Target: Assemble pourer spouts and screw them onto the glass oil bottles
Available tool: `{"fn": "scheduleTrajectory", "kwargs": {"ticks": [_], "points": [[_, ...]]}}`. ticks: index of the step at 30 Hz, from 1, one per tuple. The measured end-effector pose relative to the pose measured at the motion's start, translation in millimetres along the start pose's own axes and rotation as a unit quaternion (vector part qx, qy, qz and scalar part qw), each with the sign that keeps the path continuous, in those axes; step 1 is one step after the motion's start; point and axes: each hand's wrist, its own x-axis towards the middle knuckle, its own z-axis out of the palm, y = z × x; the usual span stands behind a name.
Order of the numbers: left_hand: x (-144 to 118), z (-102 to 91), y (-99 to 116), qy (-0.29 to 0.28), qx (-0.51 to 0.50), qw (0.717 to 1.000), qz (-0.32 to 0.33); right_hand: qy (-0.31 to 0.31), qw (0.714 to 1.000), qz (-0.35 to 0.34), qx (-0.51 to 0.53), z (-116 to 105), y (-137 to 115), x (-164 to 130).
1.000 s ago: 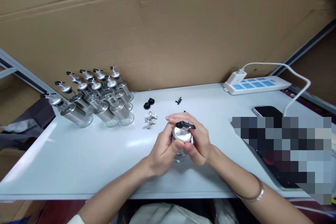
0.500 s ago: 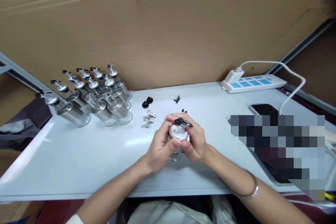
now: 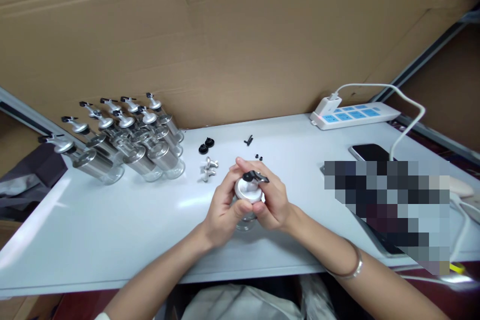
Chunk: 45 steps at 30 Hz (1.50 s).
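Observation:
Near the table's front edge stands a glass oil bottle (image 3: 245, 224) with a silver pourer top (image 3: 248, 190) and a black flip lid (image 3: 255, 176). My left hand (image 3: 224, 205) wraps round its neck from the left. From the other side my right hand (image 3: 273, 199) grips it too, both thumbs pressed against the front of the silver collar. The hands hide most of the bottle's body. Just beyond them lie two silver spout pieces (image 3: 209, 169), two black stoppers (image 3: 206, 145), thin black lid parts (image 3: 248, 140) and tiny black caps (image 3: 258, 157).
At the back left, several bottles with pourer tops (image 3: 138, 155) stand close together. A white power strip (image 3: 356, 116) with a charger and white cable sits at the back right, a phone (image 3: 369, 152) in front of it. A cardboard wall (image 3: 240, 45) closes off the back.
The view has shifted slightly, so most things appear a little further left. Both hands keep hold of the bottle, with little visible change in their grip.

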Motion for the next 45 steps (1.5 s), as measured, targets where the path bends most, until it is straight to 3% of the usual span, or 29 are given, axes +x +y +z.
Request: {"fn": "scheduleTrajectory", "kwargs": {"ticks": [23,31,45], "points": [[0.4,-2.5,5.8,0.000,0.025,1.000,0.005,0.026,0.998,-0.005,-0.059,1.4,-4.2,-5.4],[1.2,-2.5,5.0,0.000,-0.004,1.000,0.007,0.033,0.997,-0.025,-0.066,1.0,-4.0,-4.2],[2.9,-3.2,9.8,0.010,0.047,0.999,0.001,0.046,0.995,-0.076,-0.054,0.5,-2.7,-1.9]]}}
